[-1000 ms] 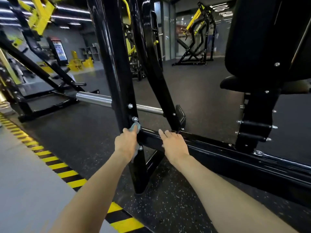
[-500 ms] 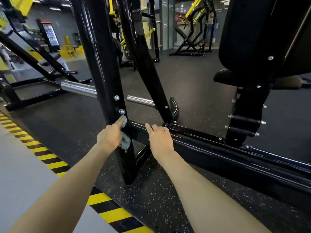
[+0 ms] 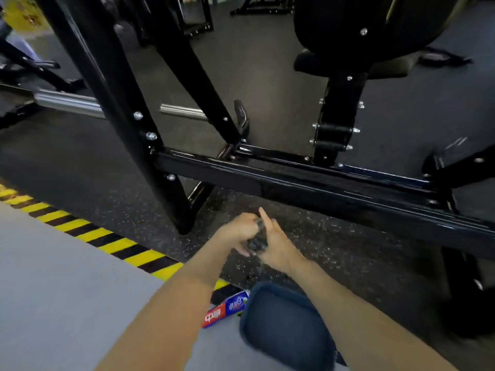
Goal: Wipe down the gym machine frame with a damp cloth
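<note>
The black gym machine frame (image 3: 308, 180) runs as a low horizontal beam from an upright post (image 3: 126, 124) at the left. Both my hands are off the frame, close together above the speckled floor in front of the beam. A dark bunched cloth (image 3: 257, 241) sits between them. My left hand (image 3: 238, 231) grips the cloth from the left. My right hand (image 3: 276, 245) holds it from the right, with one finger sticking up. The view is blurred, so the finger positions are unclear.
A yellow-and-black hazard stripe (image 3: 88, 231) divides the grey floor from the dark speckled mat. A red and blue tube-shaped package (image 3: 227, 307) lies beside my knee in blue jeans (image 3: 284, 325). A chrome bar (image 3: 69, 103) crosses behind the post. A padded seat (image 3: 348, 62) stands at the back right.
Both hands have left the frame and drawn back toward me, meeting around the cloth. My view has tilted downward, bringing my knee and the package into sight.
</note>
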Demonstrator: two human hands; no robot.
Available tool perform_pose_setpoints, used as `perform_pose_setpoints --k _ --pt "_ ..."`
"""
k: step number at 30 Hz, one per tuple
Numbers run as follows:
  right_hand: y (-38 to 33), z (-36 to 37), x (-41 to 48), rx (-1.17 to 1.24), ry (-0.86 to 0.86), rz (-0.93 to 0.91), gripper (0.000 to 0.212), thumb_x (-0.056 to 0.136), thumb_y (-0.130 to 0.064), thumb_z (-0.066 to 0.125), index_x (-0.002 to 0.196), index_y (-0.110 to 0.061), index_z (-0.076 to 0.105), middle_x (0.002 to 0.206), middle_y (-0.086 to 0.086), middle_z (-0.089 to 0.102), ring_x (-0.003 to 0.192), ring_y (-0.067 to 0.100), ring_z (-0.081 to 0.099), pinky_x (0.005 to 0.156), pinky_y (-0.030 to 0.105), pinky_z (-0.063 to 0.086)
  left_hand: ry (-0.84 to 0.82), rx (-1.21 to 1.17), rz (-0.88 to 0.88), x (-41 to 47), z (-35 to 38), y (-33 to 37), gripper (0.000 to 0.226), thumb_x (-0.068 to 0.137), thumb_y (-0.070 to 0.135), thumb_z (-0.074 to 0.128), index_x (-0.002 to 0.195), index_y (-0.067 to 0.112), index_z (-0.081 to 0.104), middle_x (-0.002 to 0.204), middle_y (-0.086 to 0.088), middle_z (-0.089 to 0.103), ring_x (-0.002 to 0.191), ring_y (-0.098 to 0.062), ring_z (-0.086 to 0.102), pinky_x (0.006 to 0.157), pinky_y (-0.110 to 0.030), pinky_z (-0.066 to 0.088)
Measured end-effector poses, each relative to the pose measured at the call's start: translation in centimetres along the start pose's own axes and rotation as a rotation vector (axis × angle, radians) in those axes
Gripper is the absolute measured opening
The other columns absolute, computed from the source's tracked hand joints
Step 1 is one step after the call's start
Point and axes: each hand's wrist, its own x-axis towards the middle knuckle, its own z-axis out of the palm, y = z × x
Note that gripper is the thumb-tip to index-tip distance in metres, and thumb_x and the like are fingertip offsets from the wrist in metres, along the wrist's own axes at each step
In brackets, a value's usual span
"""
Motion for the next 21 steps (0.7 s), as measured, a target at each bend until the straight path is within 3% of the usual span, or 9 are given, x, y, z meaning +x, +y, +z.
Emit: perform_pose_setpoints --k 3,5,7,10,12,13,15,18,21 --pt "3.2 -3.5 -5.8 0.148 0.026 0.226 0.080 0.073 0.007 0.068 0.144 -0.016 0.039 0.133 0.007 0.054 0.118 0.017 0.053 0.090 0.019 0.043 -0.252 -0.103 0.025 -2.1 5.5 1.9 0.034 0.099 0.023 0.043 0.129 0.008 0.049 0.106 -0.019 0.068 0.072 -0.028 0.070 0.054 -0.030 0.057" --pt "5.0 -5.4 -10.7 0.101 0.070 0.364 0.064 0.070 0.011 0.060 0.129 -0.013 0.057 0.119 0.006 0.065 0.110 0.016 0.059 0.081 0.017 0.043 -0.423 -0.213 -0.007 -4.3 9.7 2.3 0.038 0.099 0.030 0.047 0.134 0.015 0.044 0.102 -0.013 0.069 0.070 -0.025 0.070 0.063 -0.034 0.058" --pt "6.5 -6.8 -15.5 0.061 0.115 0.529 0.054 0.071 0.008 0.059 0.121 -0.013 0.066 0.113 0.007 0.069 0.111 0.019 0.062 0.084 0.019 0.044 -0.528 -0.213 -0.017 -7.2 13.5 2.6 0.044 0.100 0.036 0.047 0.140 0.023 0.036 0.108 -0.012 0.064 0.072 -0.022 0.068 0.068 -0.037 0.056" --pt "6.1 -8.6 -22.0 -0.023 0.057 0.707 0.060 0.080 -0.009 0.067 0.137 -0.016 0.052 0.135 0.008 0.057 0.127 0.025 0.050 0.101 0.025 0.040 -0.518 -0.168 -0.043 -11.8 16.9 3.0 0.058 0.100 0.035 0.047 0.150 0.029 0.019 0.127 -0.009 0.054 0.086 -0.021 0.062 0.065 -0.033 0.051" --pt "4.1 -10.0 -25.4 -0.152 -0.040 0.778 0.070 0.085 -0.026 0.066 0.148 -0.026 0.036 0.151 0.004 0.036 0.137 0.030 0.033 0.109 0.036 0.036 -0.450 -0.116 -0.015 -15.3 16.8 3.3 0.047 0.099 0.031 0.048 0.142 0.025 0.032 0.117 -0.007 0.056 0.078 -0.019 0.057 0.059 -0.026 0.044" --pt "2.9 -10.6 -27.0 -0.203 -0.052 0.795 0.069 0.087 -0.029 0.064 0.149 -0.028 0.034 0.153 0.004 0.031 0.138 0.031 0.029 0.110 0.038 0.034 -0.428 -0.070 -0.009 -17.4 16.0 3.4 0.030 0.099 0.028 0.048 0.128 0.023 0.043 0.105 -0.005 0.056 0.071 -0.017 0.054 0.058 -0.025 0.042" --pt "-0.5 -12.1 -30.2 -0.220 -0.015 0.799 0.058 0.090 -0.024 0.060 0.145 -0.025 0.042 0.149 0.006 0.037 0.135 0.031 0.034 0.109 0.036 0.035 -0.450 0.070 -0.011 -21.7 13.6 3.5 0.014 0.100 0.025 0.044 0.112 0.020 0.047 0.093 -0.004 0.054 0.069 -0.015 0.054 0.064 -0.028 0.043" --pt "-7.7 -16.0 -34.2 -0.259 -0.031 0.815 0.042 0.092 -0.020 0.053 0.134 -0.019 0.055 0.139 0.008 0.051 0.130 0.029 0.044 0.102 0.033 0.039 -0.517 0.288 -0.060 -28.5 7.0 5.4 0.025 0.101 0.024 0.038 0.121 0.013 0.048 0.090 -0.004 0.055 0.076 -0.017 0.059 0.071 -0.031 0.043" --pt "-14.6 -21.2 -37.3 -0.237 0.003 0.782 0.034 0.095 -0.021 0.049 0.127 -0.019 0.059 0.133 0.009 0.056 0.124 0.029 0.052 0.098 0.032 0.043 -0.450 0.368 -0.029 -34.7 0.3 9.4 0.018 0.099 0.024 0.039 0.108 0.016 0.052 0.086 -0.004 0.055 0.071 -0.018 0.055 0.070 -0.029 0.039"
